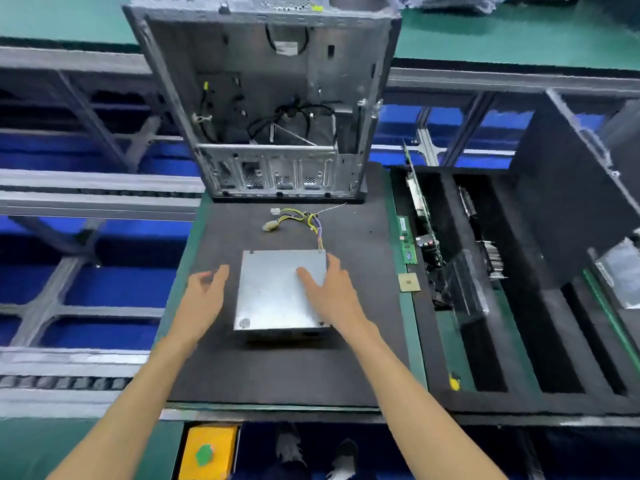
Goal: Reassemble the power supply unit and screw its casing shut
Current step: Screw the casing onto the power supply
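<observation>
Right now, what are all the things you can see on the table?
metal box: one, silver, middle of the black mat.
wires: one bunch, yellow and purple, running from the box's far edge.
computer case: one, grey, open, behind the box.
tray: one, black, right of the mat, holding circuit boards.
chip: one, gold, between mat and tray.
left hand: open, beside the box, not touching.
right hand: flat on the box's top.

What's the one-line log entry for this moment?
power supply unit: flat on mat, cover on | right hand: resting on cover | left hand: open beside it | screwdriver: none visible
</observation>
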The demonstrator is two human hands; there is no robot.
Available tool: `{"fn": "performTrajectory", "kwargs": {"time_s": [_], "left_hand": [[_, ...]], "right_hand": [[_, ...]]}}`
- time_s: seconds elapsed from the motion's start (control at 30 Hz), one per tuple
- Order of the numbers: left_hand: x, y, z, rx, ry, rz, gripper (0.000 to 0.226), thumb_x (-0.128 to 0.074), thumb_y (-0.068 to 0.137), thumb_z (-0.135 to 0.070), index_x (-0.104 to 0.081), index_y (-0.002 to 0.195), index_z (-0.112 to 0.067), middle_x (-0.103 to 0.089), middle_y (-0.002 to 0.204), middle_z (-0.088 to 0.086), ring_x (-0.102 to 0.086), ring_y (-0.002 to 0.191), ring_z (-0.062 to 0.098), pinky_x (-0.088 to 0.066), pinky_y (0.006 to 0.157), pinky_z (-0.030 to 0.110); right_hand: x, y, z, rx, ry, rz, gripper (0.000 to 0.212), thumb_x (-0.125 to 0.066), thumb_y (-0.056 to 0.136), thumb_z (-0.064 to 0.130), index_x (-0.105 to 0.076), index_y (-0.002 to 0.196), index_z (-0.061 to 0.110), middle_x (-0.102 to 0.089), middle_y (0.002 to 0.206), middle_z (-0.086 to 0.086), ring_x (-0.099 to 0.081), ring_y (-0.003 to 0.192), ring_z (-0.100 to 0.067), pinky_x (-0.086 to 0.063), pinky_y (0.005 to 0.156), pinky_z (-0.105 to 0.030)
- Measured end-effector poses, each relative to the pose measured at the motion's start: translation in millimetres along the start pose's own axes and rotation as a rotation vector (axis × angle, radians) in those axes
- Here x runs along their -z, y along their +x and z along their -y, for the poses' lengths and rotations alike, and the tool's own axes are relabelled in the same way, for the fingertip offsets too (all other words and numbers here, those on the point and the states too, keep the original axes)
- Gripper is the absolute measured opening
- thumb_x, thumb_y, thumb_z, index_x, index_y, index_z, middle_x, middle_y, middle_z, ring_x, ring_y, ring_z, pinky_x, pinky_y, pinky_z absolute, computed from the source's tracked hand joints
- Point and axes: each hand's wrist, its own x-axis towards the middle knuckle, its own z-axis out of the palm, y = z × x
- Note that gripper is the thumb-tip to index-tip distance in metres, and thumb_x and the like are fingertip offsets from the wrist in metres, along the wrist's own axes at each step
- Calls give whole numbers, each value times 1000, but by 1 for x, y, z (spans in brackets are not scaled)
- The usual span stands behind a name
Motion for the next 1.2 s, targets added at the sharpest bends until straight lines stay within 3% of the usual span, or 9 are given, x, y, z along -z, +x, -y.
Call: {"fn": "performTrajectory", "kwargs": {"time_s": [0.13, 0.27, 0.37, 0.53, 0.6, 0.73, 0.9, 1.03, 1.2], "left_hand": [[-10, 10, 13, -12, -59, 271, 60, -44, 97, -67, -55, 142, -30, -59, 140, -11, -54, 131, 12, -40, 114, 38], [-17, 9, 1, -128, -139, 412, 19, -53, 98, -57, -71, 101, -55, -74, 108, -25, -69, 96, -8, -49, 77, 10], [-16, 13, -2, -114, -239, 408, 32, -56, 98, -53, -71, 122, -38, -72, 120, -18, -67, 110, 0, -48, 95, 25], [-10, 13, -26, -211, -368, 469, 47, -76, 86, -39, -62, 132, -40, -74, 119, -8, -72, 104, 10, -54, 70, 21], [-8, 11, -39, -292, -350, 428, 65, -89, 70, -39, -61, 128, -41, -73, 117, -3, -73, 99, 9, -55, 70, 19], [-7, 4, -56, -371, -353, 413, 78, -87, 53, -51, -62, 127, -42, -73, 116, -4, -73, 100, 12, -57, 77, 26], [-3, 6, -56, -96, -588, 546, 42, -81, 69, -45, -78, 105, -23, -76, 112, 9, -75, 84, 19, -61, 63, 28], [-22, -3, -42, 184, -736, 617, 37, -70, 79, -47, -82, 100, -20, -78, 106, 5, -77, 84, 20, -62, 64, 31], [-56, -24, -34, 231, -896, 742, 36, -60, 94, -42, -77, 117, -19, -73, 121, 11, -73, 105, 28, -62, 80, 43]], "right_hand": [[-10, 3, 0, -21, 25, -21, 77, -52, 98, 62, -20, 159, 27, -55, 141, -6, -50, 131, -32, -44, 107, -45], [-14, 1, -6, 11, 108, -56, 71, -54, 100, 57, -25, 158, 29, -60, 127, 4, -56, 117, -22, -43, 89, -32], [-10, -3, -9, -2, 211, -101, 67, -60, 96, 56, -32, 153, 34, -60, 127, 11, -58, 112, -16, -46, 92, -31], [0, -3, -16, 37, 415, -190, 54, -73, 86, 54, -44, 130, 40, -66, 119, 18, -65, 105, 0, -54, 89, -27], [2, -3, -17, 60, 514, -215, 48, -76, 86, 51, -46, 122, 39, -67, 112, 19, -65, 94, 11, -51, 74, -12], [1, -5, -22, 3, 763, -200, 55, -72, 81, 61, -53, 123, 32, -68, 117, 11, -69, 95, 2, -52, 70, -13], [34, 0, -37, -50, 1176, -65, 60, -37, 103, 60, -67, 127, 14, -65, 88, 0, -61, 74, -15, -47, 74, -32], [33, -1, -34, -74, 983, 56, 50, -44, 105, 53, -68, 129, 17, -72, 121, -5, -67, 114, -21, -52, 101, -38], [20, -8, -15, -60, 1031, 174, 38, -39, 111, 46, -64, 129, 25, -75, 122, 3, -71, 111, -12, -59, 85, -28]]}}
